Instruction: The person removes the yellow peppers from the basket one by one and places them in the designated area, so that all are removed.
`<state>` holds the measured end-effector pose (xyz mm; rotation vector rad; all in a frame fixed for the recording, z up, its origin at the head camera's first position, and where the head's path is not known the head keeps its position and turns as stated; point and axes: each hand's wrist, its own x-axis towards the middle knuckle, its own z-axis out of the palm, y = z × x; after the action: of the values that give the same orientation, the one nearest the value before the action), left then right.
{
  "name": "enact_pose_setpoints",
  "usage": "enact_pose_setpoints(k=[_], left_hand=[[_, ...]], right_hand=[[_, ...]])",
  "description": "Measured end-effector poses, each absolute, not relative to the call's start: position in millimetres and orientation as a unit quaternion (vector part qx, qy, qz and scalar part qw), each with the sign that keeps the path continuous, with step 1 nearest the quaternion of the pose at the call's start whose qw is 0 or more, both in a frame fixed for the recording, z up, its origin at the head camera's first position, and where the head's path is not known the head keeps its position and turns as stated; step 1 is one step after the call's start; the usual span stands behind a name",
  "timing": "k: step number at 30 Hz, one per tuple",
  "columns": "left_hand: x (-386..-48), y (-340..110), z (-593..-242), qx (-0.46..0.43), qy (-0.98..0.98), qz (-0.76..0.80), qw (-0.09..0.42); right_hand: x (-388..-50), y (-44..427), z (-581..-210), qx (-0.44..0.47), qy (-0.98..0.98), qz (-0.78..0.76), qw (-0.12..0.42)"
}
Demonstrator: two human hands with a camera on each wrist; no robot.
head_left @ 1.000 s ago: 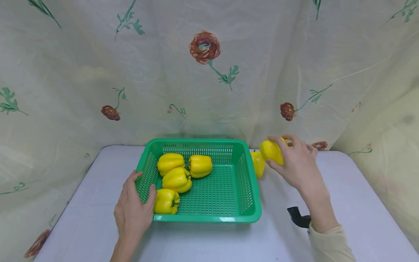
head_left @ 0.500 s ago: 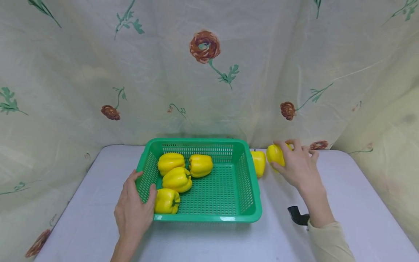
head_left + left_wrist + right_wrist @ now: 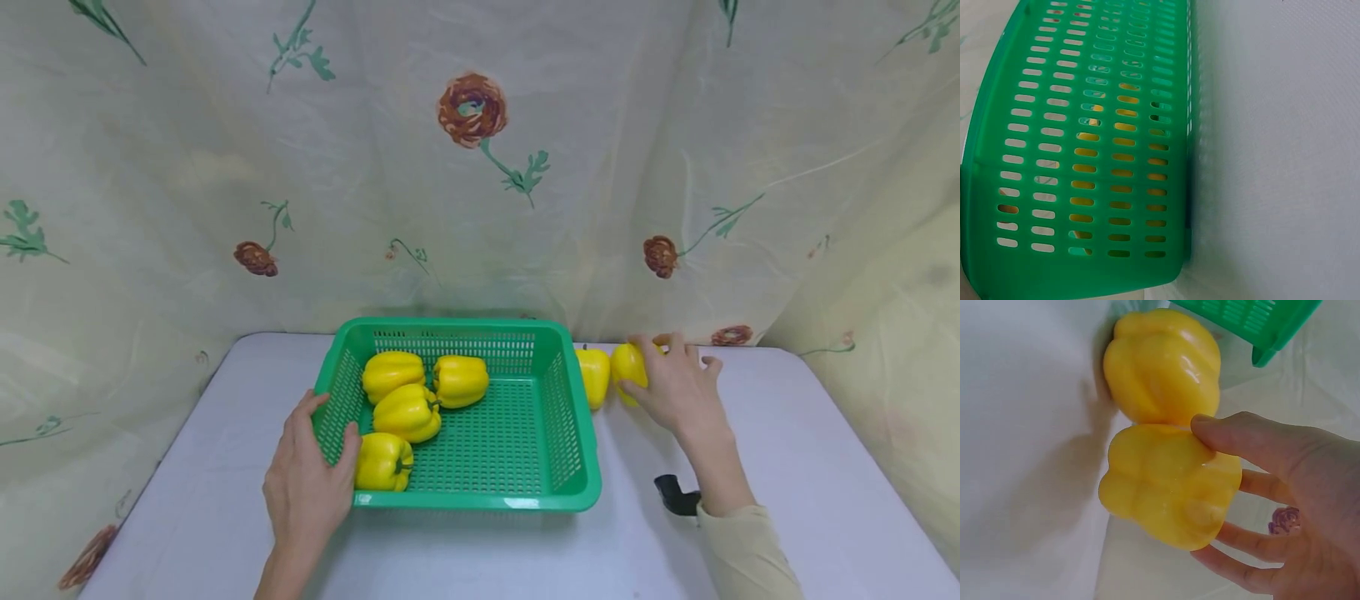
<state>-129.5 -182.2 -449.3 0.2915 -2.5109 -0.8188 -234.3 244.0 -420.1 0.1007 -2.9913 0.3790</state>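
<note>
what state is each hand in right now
Left hand: closed, holding the green, rectangular, perforated plastic basket at its left end.
Right hand: closed, holding the yellow, lobed bell pepper farther from the basket.

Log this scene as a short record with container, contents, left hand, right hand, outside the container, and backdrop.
Container: green basket on a pale table
Contents: four yellow peppers
Left hand: holds the basket's left side
Right hand: grips a fifth pepper
Outside: another pepper between basket and gripped pepper; black curved object, partly hidden
Backdrop: floral cloth
</note>
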Motion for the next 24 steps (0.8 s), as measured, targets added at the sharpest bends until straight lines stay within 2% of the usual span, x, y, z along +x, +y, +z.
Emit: enact_pose_setpoints(k=[24], left_hand=[[-129, -183, -449, 0.107, -0.917, -0.3, 0.24]], right_hand=[[-248, 245, -438, 0.019, -0.991, 0.129, 0.018]])
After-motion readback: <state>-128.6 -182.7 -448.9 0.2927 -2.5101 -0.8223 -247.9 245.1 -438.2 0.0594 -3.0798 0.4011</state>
